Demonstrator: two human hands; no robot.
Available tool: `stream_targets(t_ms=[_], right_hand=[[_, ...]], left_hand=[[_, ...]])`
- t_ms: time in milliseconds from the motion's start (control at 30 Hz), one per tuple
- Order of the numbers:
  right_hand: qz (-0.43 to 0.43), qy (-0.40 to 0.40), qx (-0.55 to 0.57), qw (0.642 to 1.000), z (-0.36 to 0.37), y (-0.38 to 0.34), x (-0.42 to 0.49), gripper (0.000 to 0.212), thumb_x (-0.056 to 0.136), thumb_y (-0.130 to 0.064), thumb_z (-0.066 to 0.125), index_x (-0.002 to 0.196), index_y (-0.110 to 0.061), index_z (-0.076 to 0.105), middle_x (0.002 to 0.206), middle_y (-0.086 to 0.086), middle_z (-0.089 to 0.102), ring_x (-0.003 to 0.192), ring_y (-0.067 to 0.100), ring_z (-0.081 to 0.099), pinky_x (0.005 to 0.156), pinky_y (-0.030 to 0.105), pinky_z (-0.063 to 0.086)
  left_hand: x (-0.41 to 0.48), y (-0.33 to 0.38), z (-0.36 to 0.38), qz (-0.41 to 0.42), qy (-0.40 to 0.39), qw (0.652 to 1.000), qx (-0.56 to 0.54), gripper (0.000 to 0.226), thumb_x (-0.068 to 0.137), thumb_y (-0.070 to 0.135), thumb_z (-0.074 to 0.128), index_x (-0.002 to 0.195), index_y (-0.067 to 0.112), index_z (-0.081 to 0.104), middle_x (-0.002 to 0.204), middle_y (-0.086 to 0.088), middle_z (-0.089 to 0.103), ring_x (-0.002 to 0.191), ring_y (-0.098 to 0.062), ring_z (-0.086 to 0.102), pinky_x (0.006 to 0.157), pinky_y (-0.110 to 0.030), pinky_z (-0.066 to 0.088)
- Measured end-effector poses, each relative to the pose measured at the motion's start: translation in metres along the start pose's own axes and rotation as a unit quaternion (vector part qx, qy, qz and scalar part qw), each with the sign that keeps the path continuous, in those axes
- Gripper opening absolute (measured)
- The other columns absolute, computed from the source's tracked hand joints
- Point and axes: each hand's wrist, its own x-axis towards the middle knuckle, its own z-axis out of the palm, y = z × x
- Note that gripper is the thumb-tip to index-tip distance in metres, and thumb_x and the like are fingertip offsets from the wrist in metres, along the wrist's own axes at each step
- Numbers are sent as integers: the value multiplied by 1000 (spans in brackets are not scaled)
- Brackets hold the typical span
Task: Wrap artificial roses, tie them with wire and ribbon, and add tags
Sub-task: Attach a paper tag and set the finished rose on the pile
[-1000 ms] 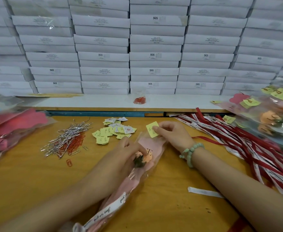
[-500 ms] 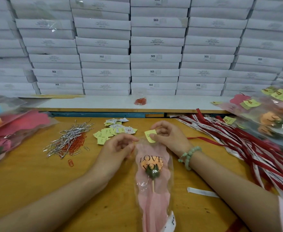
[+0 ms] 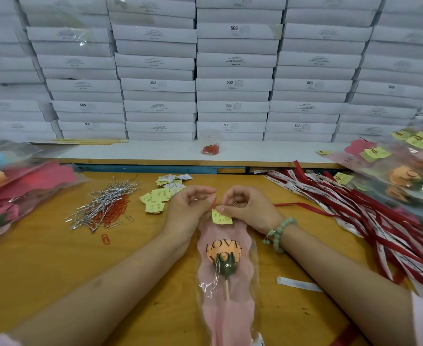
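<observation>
- Wrapped rose [image 3: 226, 268]: lies flat on the yellow counter [image 3: 55, 270] between my forearms; long axis runs near to far, flower end away from me, stem end toward me and leaving view at the bottom edge.
- Appearance: clear cellophane sleeve over scalloped pink paper; orange bloom behind dark "LOVE YOU" lettering; green calyx below it; pale wooden stem.
- Yellow tag [image 3: 221, 217]: handwritten, sits on the far edge of the wrap.
- My right hand [image 3: 249, 208]: fingers curled, thumb and forefinger pinching the tag against the wrap; green bead bracelet [image 3: 279, 233] at the wrist.
- My left hand [image 3: 190, 208]: fingers curled, fingertips pinching a red paper clip [image 3: 213, 203] just beside the tag.
- Left of the hands: loose yellow tags [image 3: 158, 199], silver wire ties [image 3: 105, 203] mixed with red clips.
- Right: red and white ribbons [image 3: 370, 211].
</observation>
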Motion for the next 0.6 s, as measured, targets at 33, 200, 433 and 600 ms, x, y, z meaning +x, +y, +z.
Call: stream_targets(t_ms=[33,200,433,600], right_hand=[[-2,-5,4,1000,0,0,0,11,78,-17,77,79,-17,67,75,-3,71,72,12,68,71,24,56],[-4,-8,37,999,-1,-2,-2,8,84,-20,71,83,-12,74,83,12,74,75,21,66,73,33,54],[3,-15,50,999,-2,-6,-4,20,79,-33,74,83,-13,77,80,14,72,67,16,59,64,28,50],[16,-28,71,997,-2,-5,-4,3,79,-16,76,82,-17,76,86,11,74,80,25,64,78,36,55]], left_hand=[[0,0,-1,3,0,1000,-3,17,85,3,71,98,13,72,92,-4,72,78,-8,68,65,-15,52],[0,-2,-2,14,3,1000,-17,21,79,2,76,99,8,71,84,-1,73,76,-9,70,67,-14,53],[1,-2,-2,11,1,999,-31,27,73,-3,79,96,7,70,88,-6,73,80,-17,72,70,-19,55],[1,-1,-2,12,0,999,-42,24,72,-3,79,92,7,71,85,-7,74,78,-17,72,67,-17,55]])
